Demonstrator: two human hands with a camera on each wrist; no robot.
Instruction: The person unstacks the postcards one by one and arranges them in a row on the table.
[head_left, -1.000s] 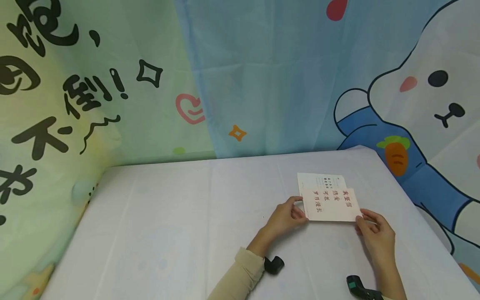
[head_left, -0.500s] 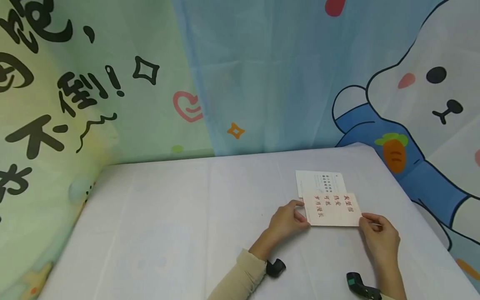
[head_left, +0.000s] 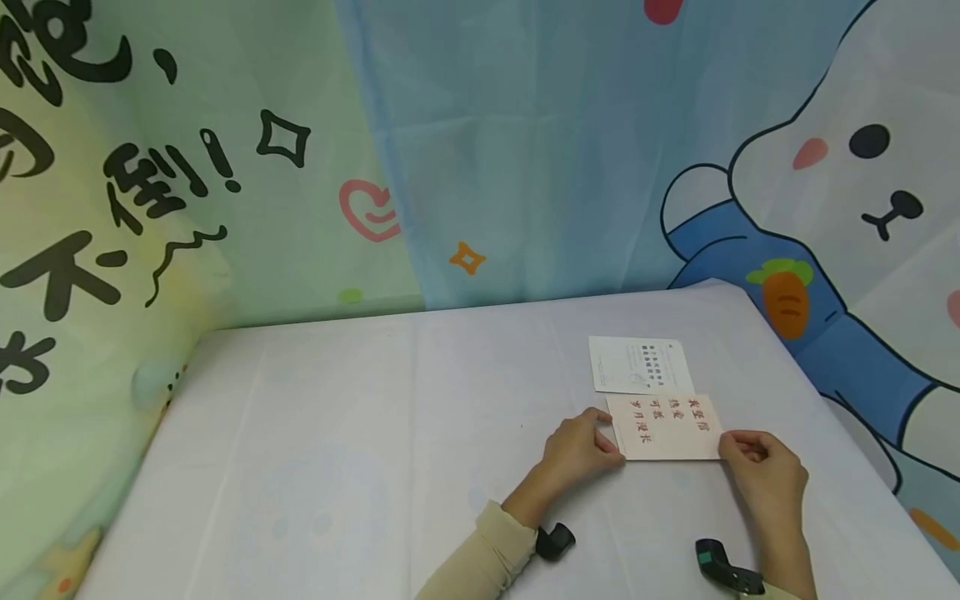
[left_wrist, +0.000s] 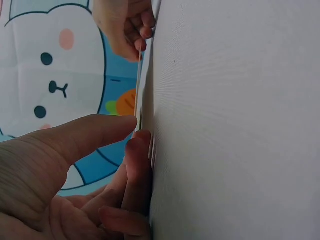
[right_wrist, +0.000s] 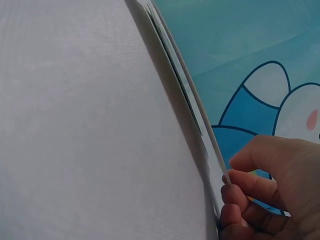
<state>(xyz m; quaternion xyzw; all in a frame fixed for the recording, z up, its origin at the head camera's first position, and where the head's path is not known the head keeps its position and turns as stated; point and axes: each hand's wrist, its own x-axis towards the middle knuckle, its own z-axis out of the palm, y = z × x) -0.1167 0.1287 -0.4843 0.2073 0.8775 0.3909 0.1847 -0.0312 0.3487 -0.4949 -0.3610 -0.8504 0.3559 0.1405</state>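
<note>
A cream postcard (head_left: 664,429) printed with columns of reddish characters spans the gap between my two hands in the head view. My left hand (head_left: 581,450) pinches its left edge; in the left wrist view the thumb (left_wrist: 107,128) lies on one face, with fingers curled behind. At the opposite edge, my right hand (head_left: 765,479) pinches the near right corner between thumb and fingers, as the right wrist view also shows. Just beyond the held postcard, a white postcard (head_left: 622,364) with dark printed characters lies on the table, its near edge right at the cream one's far edge.
A white cloth covers the table (head_left: 322,450), which ends at a back edge below a printed curtain (head_left: 525,167) with a cartoon bear. Black wrist devices sit on both forearms, one at the left cuff (head_left: 555,542) and one at the right (head_left: 723,568).
Both hands have drawn the cream postcard toward me, so the white postcard that it partly covered now shows nearly whole. The head view has shifted slightly.
</note>
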